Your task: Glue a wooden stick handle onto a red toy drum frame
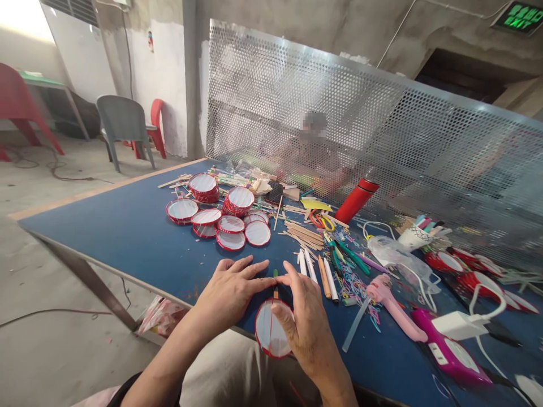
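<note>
Okay, so closest in, the right grip [307, 328] is curled around a round red-rimmed disc [271, 329], thumb lying on its pale face and fingers up near the top edge, so that one clearly has hold of it. The disc sits right at the near edge of the blue table [106, 237]. The left grip [231, 294] is stretched out with the fingers spread, tips just beside a little stick [275, 285] with a green top poking up from the disc's rim. Can't tell if it's actually pinching that stick.

Just past the right grip are some white sticks [309, 267] and a tan stick [324, 277], then a tangle of colored rubber bands [356, 288]. Further right sit a pink glue gun [392, 305] and a magenta glue gun [449, 353] with a white charger [456, 325] on it. Ahead and left of the grips is a spread of matching discs [231, 229], some stacked. Beyond those are loose craft sticks [305, 233], a red thermos [356, 200], and a perforated metal screen [297, 102] with a person [314, 152] sitting behind it.
</note>
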`<state>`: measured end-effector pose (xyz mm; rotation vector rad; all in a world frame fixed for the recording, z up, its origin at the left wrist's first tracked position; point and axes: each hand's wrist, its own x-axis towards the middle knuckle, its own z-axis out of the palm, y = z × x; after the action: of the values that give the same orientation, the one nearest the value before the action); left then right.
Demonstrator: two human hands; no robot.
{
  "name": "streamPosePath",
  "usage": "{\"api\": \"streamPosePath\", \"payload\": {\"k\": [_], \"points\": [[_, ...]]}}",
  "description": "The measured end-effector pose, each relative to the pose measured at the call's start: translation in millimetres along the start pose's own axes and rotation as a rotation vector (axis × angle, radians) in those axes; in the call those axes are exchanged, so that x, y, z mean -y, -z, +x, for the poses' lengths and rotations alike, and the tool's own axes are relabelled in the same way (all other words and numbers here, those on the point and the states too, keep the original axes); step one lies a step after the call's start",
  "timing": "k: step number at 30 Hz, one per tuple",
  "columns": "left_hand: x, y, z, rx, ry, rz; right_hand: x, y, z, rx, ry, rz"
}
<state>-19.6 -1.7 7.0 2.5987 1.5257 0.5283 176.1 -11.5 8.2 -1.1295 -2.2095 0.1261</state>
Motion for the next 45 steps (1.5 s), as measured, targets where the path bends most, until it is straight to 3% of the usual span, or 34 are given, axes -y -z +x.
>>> {"api": "streamPosePath", "payload": {"k": [10,21,34,45], "points": [[-0.1,2.7,1.1,0.03,0.007,-0.013,-1.2,-0.4,0.5,0.002,0.012,-0.029],[-0.3,-0.5,0.3,-0.024,0.01,-0.027,-1.7,-1.2,-6.8,0.016,-0.025,-0.009],[-0.1,1.0,0.1,0.022,0.005,-0.014,1.7,0.7,-6.1,0.027,-0.013,0.003],[-0.4,-2.8,-0.1,-0.037,0.014,-0.013,-0.1,-0.9,-2.5,0.04,-0.016,0.03]]}}
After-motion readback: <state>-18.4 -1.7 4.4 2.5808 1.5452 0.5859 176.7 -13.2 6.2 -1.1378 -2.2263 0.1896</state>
